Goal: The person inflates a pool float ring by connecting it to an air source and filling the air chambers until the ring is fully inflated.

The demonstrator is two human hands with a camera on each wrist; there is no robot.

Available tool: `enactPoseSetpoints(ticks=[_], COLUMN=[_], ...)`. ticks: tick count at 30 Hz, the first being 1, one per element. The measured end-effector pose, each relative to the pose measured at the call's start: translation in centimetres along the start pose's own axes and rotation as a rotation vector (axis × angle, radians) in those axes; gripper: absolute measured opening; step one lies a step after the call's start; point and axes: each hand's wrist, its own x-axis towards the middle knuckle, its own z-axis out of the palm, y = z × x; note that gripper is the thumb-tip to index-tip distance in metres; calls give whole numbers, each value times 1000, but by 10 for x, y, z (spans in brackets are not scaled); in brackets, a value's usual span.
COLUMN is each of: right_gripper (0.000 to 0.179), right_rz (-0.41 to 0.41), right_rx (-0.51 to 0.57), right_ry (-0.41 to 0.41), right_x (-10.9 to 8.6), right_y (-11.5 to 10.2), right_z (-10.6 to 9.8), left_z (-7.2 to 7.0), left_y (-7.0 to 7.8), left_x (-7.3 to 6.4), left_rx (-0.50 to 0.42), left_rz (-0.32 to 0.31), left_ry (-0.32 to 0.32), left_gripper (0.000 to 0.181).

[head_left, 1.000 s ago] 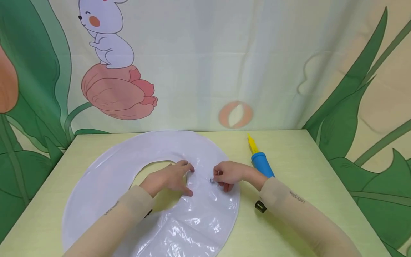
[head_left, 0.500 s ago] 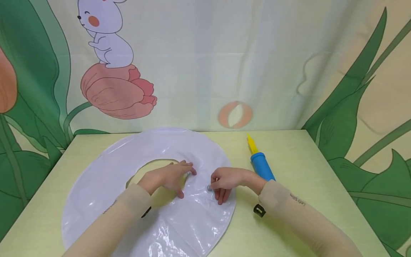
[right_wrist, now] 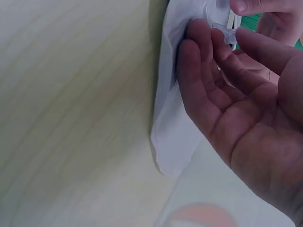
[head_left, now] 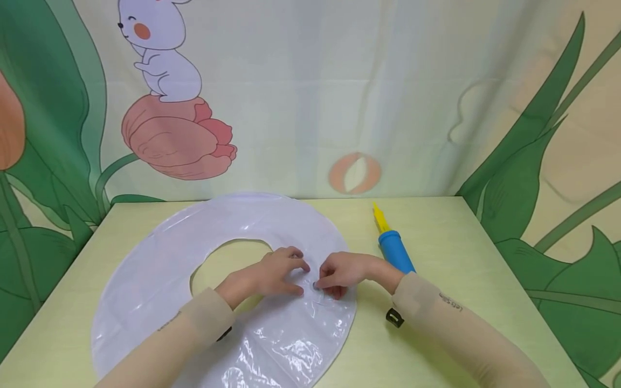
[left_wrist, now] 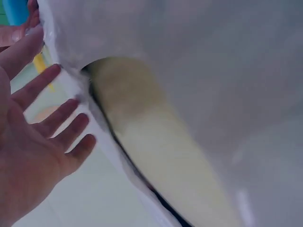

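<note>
A white, glossy swim ring [head_left: 242,215], slack and wrinkled, lies on the table with its round hole around the left forearm. My right hand [head_left: 345,270] pinches a small clear valve [right_wrist: 227,34] on the ring's right side between thumb and finger, the other fingers bent against the vinyl. My left hand [head_left: 280,272] reaches across the hole's right edge, its thumb and fingers apart and close beside the valve. In the left wrist view the fingers [left_wrist: 71,127] of that hand are spread and hold nothing.
A blue hand pump [head_left: 397,250] with a yellow nozzle [head_left: 380,217] lies right of the ring, partly behind the right forearm. The pale wooden table [head_left: 466,258] ends at a printed curtain [head_left: 291,108] at the back.
My left hand has shifted right, closer to the valve. The right hand and valve have come slightly toward me, and the ring has slid a little left. The pump stays put.
</note>
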Motion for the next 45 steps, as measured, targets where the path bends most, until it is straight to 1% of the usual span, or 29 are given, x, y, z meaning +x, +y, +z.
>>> enactPoseSetpoints(ticks=[2,5,7,8,11,13,16,19,24,27,30,33,37,39,42,45], right_gripper=[25,23,22,22,22,22,23,26,31,29,27,24,25,32,46,67], right_rz=[-12,-22,-31,-35,-33,-17,8,12,38,74,104,138,189,218,300,414], right_rx=[-2,32,57,63,88,97,112,113,128,116,41,-59,-138,-180,-298,-376], right_ry=[-8,0,19,28,53,67,95,107,105,130,206,326,473,526,588,587], right_x=[1,1,2,2,2,1,1,1,-6,-14,-23,-32,-48,-57,-68,-76], right_y=[2,4,6,6,7,7,6,5,3,4,5,7,12,14,19,24], right_z=[-1,-1,-2,-2,-4,-6,-9,-10,-14,-20,-26,-33,-42,-46,-51,-54], left_z=[3,6,8,8,10,10,11,11,11,11,11,11,11,10,7,5], left_y=[-2,-3,-3,-3,-3,-3,-3,-2,-3,-3,-4,-6,-8,-10,-12,-12], left_x=[0,1,2,3,4,5,5,4,2,3,4,6,5,4,2,1], left_rx=[-30,-68,-67,-57,-18,-1,0,-3,0,-12,-16,-12,-14,-16,-13,-9], left_rz=[56,119,146,149,138,117,81,55,47,39,24,10,4,3,0,2], left_ry=[29,48,50,51,58,64,63,61,64,56,45,36,35,34,34,35], left_gripper=[42,38,34,33,30,28,26,26,27,28,28,29,30,29,28,27])
